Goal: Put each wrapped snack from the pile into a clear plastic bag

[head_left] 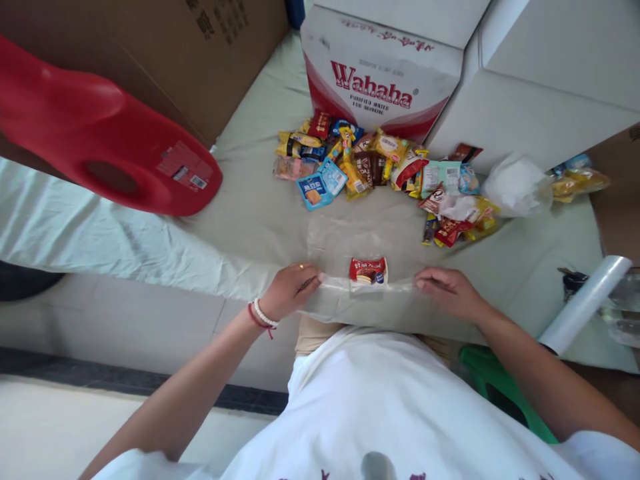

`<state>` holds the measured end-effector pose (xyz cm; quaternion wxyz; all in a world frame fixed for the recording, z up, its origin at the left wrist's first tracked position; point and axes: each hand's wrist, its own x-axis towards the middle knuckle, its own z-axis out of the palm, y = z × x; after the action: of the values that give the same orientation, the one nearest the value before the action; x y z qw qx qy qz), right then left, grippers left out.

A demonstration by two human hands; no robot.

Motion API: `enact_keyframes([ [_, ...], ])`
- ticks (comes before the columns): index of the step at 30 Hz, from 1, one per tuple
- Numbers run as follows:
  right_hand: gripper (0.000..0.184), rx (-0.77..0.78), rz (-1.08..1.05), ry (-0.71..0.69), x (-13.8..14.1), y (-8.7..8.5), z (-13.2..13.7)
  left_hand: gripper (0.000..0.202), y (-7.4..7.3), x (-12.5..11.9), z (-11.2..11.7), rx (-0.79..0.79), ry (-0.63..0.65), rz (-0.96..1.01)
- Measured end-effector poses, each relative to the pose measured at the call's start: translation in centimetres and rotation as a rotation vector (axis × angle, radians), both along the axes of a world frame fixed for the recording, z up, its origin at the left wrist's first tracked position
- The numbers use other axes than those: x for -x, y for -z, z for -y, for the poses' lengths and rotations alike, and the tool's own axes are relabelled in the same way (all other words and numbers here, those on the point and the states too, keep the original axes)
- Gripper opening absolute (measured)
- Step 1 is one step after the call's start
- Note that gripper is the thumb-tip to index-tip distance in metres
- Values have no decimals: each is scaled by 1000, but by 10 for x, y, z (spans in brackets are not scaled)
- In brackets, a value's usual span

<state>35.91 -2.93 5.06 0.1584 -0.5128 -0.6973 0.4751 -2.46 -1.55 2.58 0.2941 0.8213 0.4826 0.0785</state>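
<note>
A clear plastic sheet (330, 237) lies on the cloth-covered table in front of me, its near edge gathered into a fold. On it rests a small red and white snack packet (369, 272). My left hand (294, 288) pinches the fold's left end between thumb and fingers. At the right end, my right hand (447, 288) pinches the same fold. The packet sits midway between both hands, touched by neither. Whether the sheet is a single film or a bag, I cannot tell.
Several wrapped snacks (357, 177) lie heaped before a Wahaba-style printed water carton (375, 80). More snacks (453, 223) and a crumpled clear bag (517, 187) are to the right. A red jug (115, 100) stands left. A plastic film roll (585, 307) and green stool (505, 387) are at right.
</note>
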Motion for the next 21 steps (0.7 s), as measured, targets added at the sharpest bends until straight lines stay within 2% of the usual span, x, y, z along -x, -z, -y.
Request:
enact_keyframes([
  [2, 42, 47, 59, 102, -2, 6, -19, 43, 1, -9, -7, -35, -113, -136],
  [4, 38, 19, 205, 107, -3, 10, -38, 36, 2, -20, -12, -81, -225, -263],
  [7, 28, -180, 527, 63, 8, 1, -68, 28, 6, -34, -16, -118, -413, -325],
  [9, 28, -362, 657, 39, 28, -8, -88, 36, 9, -41, -17, -129, -535, -286],
  [11, 30, -477, 671, -39, 57, -12, -107, 51, 10, -45, -18, -131, -614, -234],
  [13, 40, -481, 656, -163, 90, -8, -126, 65, 11, -49, -21, -118, -658, -213],
  [15, 50, -410, 689, -231, 119, 2, -142, 69, 10, -51, -26, -72, -679, -218],
  [16, 49, -362, 711, -239, 130, 6, -149, 64, 10, -51, -28, -33, -687, -225],
  [19, 24, -253, 696, -261, 144, 10, -162, 33, 10, -50, -36, 102, -680, -240],
  [21, 16, -327, 626, -320, 140, 2, -161, 18, 12, -48, -38, 111, -654, -220],
])
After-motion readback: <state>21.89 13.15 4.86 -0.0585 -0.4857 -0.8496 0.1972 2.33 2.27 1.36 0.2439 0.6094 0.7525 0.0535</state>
